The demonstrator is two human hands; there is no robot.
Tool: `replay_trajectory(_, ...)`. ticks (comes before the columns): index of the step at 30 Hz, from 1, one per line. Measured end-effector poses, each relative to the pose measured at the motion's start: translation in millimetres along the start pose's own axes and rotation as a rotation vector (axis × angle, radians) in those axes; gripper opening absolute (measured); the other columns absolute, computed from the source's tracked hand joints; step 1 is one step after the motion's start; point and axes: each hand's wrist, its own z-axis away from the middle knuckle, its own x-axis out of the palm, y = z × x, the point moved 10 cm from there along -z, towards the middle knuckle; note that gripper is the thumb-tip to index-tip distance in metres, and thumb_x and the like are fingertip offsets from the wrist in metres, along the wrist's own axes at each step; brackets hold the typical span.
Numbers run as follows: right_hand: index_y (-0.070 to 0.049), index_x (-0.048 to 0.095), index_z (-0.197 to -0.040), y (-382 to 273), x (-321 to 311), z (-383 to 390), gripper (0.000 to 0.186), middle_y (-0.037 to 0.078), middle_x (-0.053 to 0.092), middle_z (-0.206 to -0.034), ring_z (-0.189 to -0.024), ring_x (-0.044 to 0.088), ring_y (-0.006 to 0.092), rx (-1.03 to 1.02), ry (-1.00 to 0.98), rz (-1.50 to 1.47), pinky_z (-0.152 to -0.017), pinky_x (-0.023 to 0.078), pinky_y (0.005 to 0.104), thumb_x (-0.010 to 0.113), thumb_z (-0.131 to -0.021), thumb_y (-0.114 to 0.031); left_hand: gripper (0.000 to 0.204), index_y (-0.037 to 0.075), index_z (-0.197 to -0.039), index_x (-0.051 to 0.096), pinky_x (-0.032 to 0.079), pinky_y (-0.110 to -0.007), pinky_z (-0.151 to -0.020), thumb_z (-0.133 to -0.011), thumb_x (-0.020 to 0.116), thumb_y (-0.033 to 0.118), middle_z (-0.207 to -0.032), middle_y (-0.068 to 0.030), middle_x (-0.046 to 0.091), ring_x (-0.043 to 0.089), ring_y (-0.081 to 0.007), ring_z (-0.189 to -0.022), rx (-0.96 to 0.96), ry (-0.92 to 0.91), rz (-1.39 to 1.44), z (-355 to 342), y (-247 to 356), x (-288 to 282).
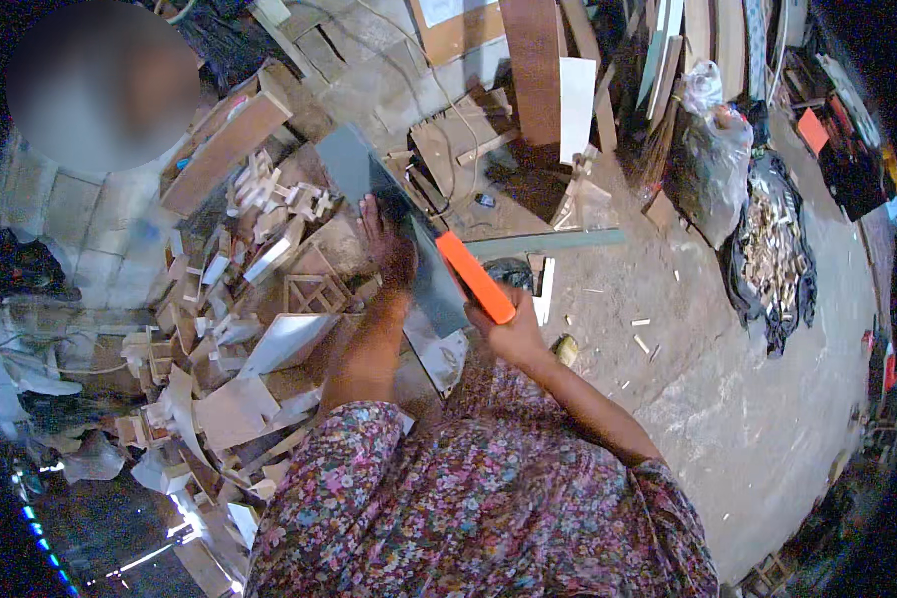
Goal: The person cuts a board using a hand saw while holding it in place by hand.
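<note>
Board of grey colour [433, 287] is the piece in work; it lies directly under the left hand [387, 239] and reaches above and below it. This hand is flat, with the fingers apart, and the palm seems to rest on the surface. The right hand [508, 329], lower and to the right of the left one, is closed around the lower end of an orange tool [474, 279], which slants up from it along the right side of the board. I cannot tell the exact kind of tool; its working edge is not clear.

To do this well, I would say, the left hand should press firmly and evenly, with the fingertips well away from the tool's line. The right hand should guide the tool steadily, without twisting it. The pile of wooden pieces [281, 202], just left of the left hand, looks uneven, so the board could rock if it leans there; what supports it I cannot see.
</note>
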Motion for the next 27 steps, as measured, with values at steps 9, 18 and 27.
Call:
replay_trajectory(9,0.002,0.058,-0.077,27.0,56.7,-97.4,0.02,0.013,0.059,-0.065,-0.06,0.058,0.0216,-0.14,0.067,0.07,-0.059,0.045,0.034,0.064,-0.071,-0.016,0.042,0.002,-0.12,0.041,0.025,-0.047,-0.102,-0.081,0.044,0.017,-0.137,-0.0177,0.029,0.026,-0.0349,-0.128,-0.026,0.091,-0.125,-7.0,-1.1,-10.5)
replay_trajectory(18,0.0,0.059,-0.085,4.4,6.4,3.3,0.018,0.007,0.059,-0.068,-0.063,0.056,0.0153,0.039,-0.02,0.101,-0.062,0.045,0.0301,0.064,-0.072,-0.012,0.052,-0.001,-0.127,0.033,0.021,-0.047,-0.104,-0.077,0.047,0.009,-0.138,-0.02,0.026,0.022,-0.0367,-0.129,0.09,0.098,-0.116,2.9,2.4,-3.6)
replay_trajectory(27,0.0,0.059,-0.084,13.0,54.9,-92.9,0.025,0.015,0.061,-0.071,-0.067,0.06,0.0223,-0.089,0.068,0.265,-0.062,0.045,0.0343,0.064,-0.07,-0.02,0.052,0.006,-0.131,0.032,0.024,-0.046,-0.103,-0.083,0.043,0.022,-0.137,-0.0194,0.028,0.026,-0.0355,-0.127,0.127,0.182,-0.234,5.6,-8.6,18.0)
